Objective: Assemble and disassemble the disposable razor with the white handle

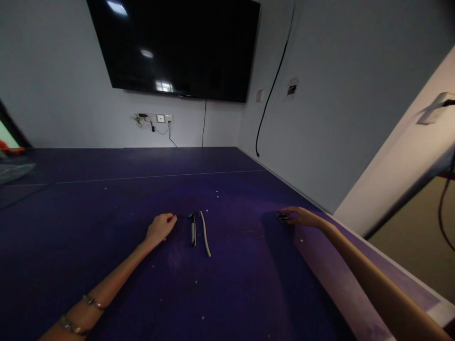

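Two bracelets (72, 327) circle the left forearm at the lower left of the frame. Beyond them, the left hand (160, 228) rests low over the surface (234, 293), its grip drawn nearly together; I cannot tell whether anything thin is pinched there. Just beside it, near the centre, lie a grey-and-black hand tool (193, 233) and a pale curved strip (205, 237), roughly parallel, lower ends toward the person, probably so either is easy to pick up. At centre right, the right hand (302, 217) has its grip partly open around a small dark thing (283, 217), seemingly to steady it from the side; how firmly it holds is unclear.

The right forearm runs near the surface's right edge, limiting movement that way. More room lies toward the lower centre and left, among scattered white bits (195, 282). The far edge meets the wall (220, 123) beneath a television (185, 47).
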A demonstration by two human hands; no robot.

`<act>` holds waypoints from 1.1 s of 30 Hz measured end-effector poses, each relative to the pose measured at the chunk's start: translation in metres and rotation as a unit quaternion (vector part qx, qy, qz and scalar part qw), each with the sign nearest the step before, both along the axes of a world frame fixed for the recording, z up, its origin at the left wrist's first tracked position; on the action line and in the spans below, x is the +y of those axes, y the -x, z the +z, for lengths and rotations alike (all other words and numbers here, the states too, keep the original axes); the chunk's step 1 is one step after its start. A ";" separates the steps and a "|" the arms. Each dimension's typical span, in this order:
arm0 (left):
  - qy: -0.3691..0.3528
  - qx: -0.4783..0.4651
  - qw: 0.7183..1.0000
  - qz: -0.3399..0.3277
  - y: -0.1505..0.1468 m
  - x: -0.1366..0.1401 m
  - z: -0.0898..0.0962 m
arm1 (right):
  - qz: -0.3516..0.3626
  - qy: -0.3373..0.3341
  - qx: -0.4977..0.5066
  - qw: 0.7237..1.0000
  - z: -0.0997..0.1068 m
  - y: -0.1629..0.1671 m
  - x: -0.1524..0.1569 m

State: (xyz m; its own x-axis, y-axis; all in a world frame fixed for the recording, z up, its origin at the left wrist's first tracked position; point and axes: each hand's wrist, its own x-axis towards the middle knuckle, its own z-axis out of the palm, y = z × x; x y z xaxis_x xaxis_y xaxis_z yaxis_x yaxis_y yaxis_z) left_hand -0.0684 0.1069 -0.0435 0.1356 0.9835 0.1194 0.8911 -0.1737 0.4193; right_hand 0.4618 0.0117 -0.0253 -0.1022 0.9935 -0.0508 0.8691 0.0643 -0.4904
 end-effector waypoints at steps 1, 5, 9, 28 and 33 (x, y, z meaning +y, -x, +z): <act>-0.001 0.002 1.000 0.001 0.000 -0.001 0.000 | -0.006 0.001 0.000 1.000 0.001 0.001 -0.001; -0.006 0.014 1.000 0.009 -0.002 -0.003 -0.003 | -0.017 -0.009 0.008 1.000 0.001 0.004 0.001; -0.017 0.024 0.999 0.021 -0.004 -0.005 -0.005 | 0.002 -0.041 0.036 0.999 -0.010 0.017 0.017; -0.036 0.042 0.998 0.043 -0.012 -0.017 -0.008 | 0.212 -0.079 0.116 0.967 -0.020 0.234 0.066; -0.027 0.047 0.997 0.047 -0.013 -0.019 -0.007 | 0.213 -0.077 0.102 0.969 -0.021 0.240 0.068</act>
